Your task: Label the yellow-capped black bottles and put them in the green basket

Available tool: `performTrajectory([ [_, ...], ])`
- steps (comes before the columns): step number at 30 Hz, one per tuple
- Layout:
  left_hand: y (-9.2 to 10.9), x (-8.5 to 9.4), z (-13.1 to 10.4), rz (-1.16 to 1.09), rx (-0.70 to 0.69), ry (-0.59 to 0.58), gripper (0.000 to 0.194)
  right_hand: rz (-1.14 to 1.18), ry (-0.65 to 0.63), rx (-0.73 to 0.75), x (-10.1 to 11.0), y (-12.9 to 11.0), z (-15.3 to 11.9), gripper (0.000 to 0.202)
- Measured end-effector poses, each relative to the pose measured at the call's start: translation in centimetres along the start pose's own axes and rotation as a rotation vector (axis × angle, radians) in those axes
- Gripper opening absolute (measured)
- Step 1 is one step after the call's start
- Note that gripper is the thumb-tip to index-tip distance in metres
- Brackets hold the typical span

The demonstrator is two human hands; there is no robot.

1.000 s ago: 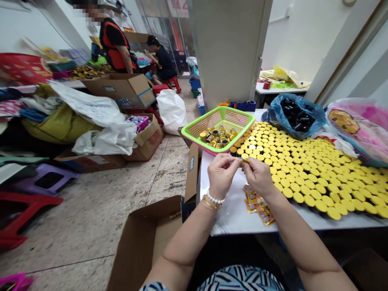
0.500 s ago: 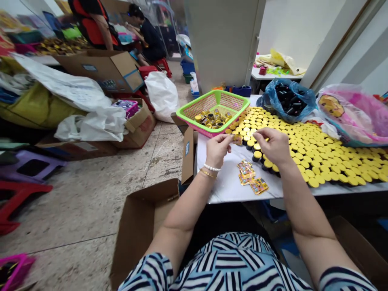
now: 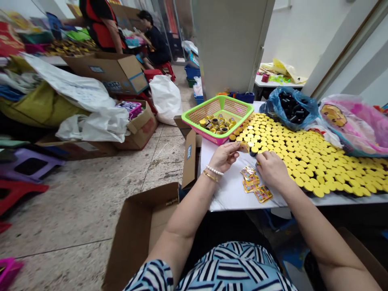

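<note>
My left hand (image 3: pixel 226 157) pinches a small yellow printed label (image 3: pixel 244 148) above the front left of the table. To its right, my right hand (image 3: pixel 273 167) is closed at the edge of the rows of jars, its fingertips on a black jar with a yellow cap (image 3: pixel 258 163), mostly hidden by the fingers. Several similar shiny printed labels (image 3: pixel 250 180) lie in a loose overlapping pile on the white tabletop (image 3: pixel 226 198), between my forearms. Tightly packed yellow-capped black jars (image 3: pixel 321 165) spread across the right of the table.
A green-rimmed pink basket (image 3: pixel 188 117) holding several labelled jars stands beyond my left hand. Behind the jars are a blue bag (image 3: pixel 266 106) of black pieces and a pink plastic bag (image 3: pixel 360 117). An open cardboard box (image 3: pixel 133 226) sits below left. Two people work in the background.
My right hand has come down onto a jar at the edge of the rows. My left hand still holds the label, a little farther right. The view has shifted slightly.
</note>
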State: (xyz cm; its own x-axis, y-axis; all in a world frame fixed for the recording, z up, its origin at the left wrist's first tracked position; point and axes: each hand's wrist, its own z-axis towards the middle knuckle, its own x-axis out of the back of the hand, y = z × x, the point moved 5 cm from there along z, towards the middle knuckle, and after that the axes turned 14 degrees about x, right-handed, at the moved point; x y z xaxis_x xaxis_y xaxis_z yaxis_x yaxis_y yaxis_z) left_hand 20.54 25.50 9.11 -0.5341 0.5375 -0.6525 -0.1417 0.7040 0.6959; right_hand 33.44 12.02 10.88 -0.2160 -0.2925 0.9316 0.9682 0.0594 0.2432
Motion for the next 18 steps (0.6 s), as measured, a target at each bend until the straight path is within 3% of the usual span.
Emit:
performTrajectory([
  [2,0.0,0.2,0.1,-0.028,0.015,-0.023,0.034,0.071,0.019,-0.008,0.0,0.3,0.2,0.01],
  [4,0.2,0.4,0.2,-0.052,0.001,-0.016,0.035,0.235,0.129,-0.05,0.6,1.0,0.2,0.016],
  [8,0.2,0.5,0.2,-0.042,-0.02,0.019,0.04,0.929,0.52,-0.229,2.5,3.2,0.1,0.042],
  [10,0.1,0.3,0.2,-0.031,-0.009,0.018,0.042,1.278,0.617,-0.297,2.6,3.6,0.6,0.041],
  [13,0.0,0.1,0.3,-0.045,0.01,0.01,0.04,1.553,0.607,-0.347,1.9,3.2,2.1,0.037],
  [18,-0.2,0.1,0.6,-0.123,0.039,-0.038,0.038,1.583,0.609,-0.425,0.6,2.8,3.3,0.037],
])
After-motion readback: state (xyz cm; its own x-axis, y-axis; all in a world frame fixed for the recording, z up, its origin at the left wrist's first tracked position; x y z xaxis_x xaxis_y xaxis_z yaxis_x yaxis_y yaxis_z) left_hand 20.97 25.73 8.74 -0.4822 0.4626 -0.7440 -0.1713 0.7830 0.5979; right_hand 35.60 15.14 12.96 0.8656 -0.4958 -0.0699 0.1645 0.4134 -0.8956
